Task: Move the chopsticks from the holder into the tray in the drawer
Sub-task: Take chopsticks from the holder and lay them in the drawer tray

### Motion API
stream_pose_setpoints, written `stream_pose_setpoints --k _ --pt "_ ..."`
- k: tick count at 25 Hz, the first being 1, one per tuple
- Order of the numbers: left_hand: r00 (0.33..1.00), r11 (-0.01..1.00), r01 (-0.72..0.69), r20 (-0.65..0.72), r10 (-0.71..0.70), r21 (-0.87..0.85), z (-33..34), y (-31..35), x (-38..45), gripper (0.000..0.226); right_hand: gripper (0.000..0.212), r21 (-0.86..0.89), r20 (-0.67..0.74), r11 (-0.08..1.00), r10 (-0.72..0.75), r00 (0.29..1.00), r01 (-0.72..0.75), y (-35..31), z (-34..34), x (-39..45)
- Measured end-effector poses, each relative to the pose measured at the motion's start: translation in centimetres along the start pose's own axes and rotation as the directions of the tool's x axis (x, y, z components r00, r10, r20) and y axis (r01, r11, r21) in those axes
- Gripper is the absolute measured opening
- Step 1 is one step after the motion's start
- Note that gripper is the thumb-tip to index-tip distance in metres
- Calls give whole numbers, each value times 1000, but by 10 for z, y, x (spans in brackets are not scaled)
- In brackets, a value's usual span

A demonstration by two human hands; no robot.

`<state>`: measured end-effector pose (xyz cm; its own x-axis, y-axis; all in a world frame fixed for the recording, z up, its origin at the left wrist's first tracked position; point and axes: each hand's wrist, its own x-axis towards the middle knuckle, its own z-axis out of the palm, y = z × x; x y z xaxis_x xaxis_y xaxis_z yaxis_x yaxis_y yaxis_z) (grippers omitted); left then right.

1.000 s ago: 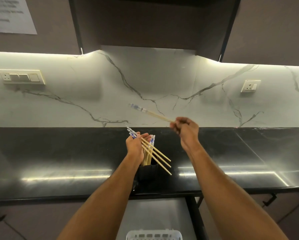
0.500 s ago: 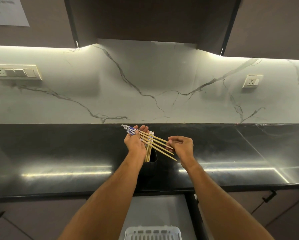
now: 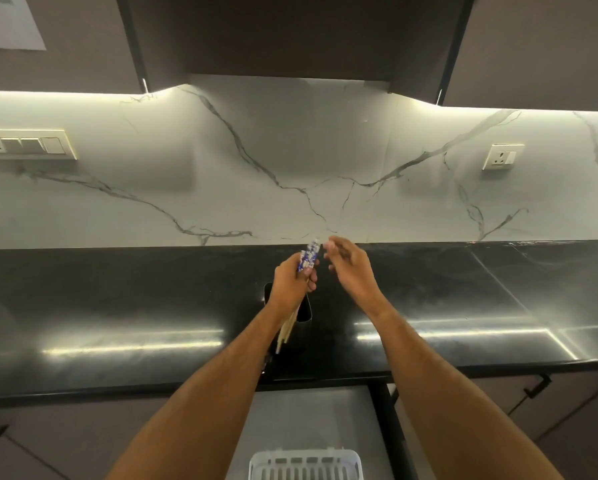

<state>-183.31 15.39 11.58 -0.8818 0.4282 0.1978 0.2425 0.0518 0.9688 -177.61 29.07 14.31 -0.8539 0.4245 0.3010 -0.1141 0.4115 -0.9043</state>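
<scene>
My left hand (image 3: pixel 292 284) is shut on a bundle of wooden chopsticks (image 3: pixel 308 258) with blue-and-white patterned tops; their plain tips stick out below my wrist. It hovers over the black holder (image 3: pixel 304 311) on the counter, whose visible opening looks dark. My right hand (image 3: pixel 349 263) is just to the right of the chopstick tops, fingers apart, holding nothing. The white slotted tray (image 3: pixel 304 464) sits in the open drawer (image 3: pixel 311 417) at the bottom of the view.
The black glossy counter (image 3: pixel 117 306) runs across the view under a marble backsplash. A switch plate (image 3: pixel 27 144) is on the wall at left, a socket (image 3: pixel 501 156) at right. Dark cabinets hang overhead; drawer handles (image 3: pixel 536 388) show below the counter.
The chopsticks held crosswise in my left hand have swung upright into one tight bundle. My right hand has let go of them and opened beside their tops. The holder now shows no chopsticks.
</scene>
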Motion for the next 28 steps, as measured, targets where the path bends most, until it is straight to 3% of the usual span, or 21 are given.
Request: stream_pose_setpoints --k 3,6,10,13,14,17,19,21,28 --pt "969 967 -64 247 1 248 1 -8 -2 15 79 66 122 998 9 992 -17 -12 -2 17" --pt "937 914 -160 347 22 372 2 -13 -3 18 91 -99 315 993 90 945 -62 -5 10 11" --pt "922 882 -216 385 42 420 -1 -14 -4 29 65 -116 341 988 135 930 -100 12 22 -7" --pt "923 855 -226 383 35 467 -10 -19 -4 13 34 -198 311 980 34 950 30 10 13 -8" --pt "927 859 -226 372 46 459 -11 -18 -5 13 31 -223 301 972 2 954 68 9 9 -8" --pt "970 914 -122 243 27 387 -9 -19 -5 48 31 -254 291 965 9 957 68 12 2 -9" --pt "972 937 -22 226 -61 349 -6 -16 -7 39 22 -265 290 964 43 956 37 16 0 -9" --pt "933 926 -9 336 -128 377 -8 -13 -13 17 18 -254 279 967 60 958 13 21 -2 -12" --pt "833 814 18 441 -333 580 -37 -38 -37 13 13 -115 262 973 225 938 -201 51 -29 -31"
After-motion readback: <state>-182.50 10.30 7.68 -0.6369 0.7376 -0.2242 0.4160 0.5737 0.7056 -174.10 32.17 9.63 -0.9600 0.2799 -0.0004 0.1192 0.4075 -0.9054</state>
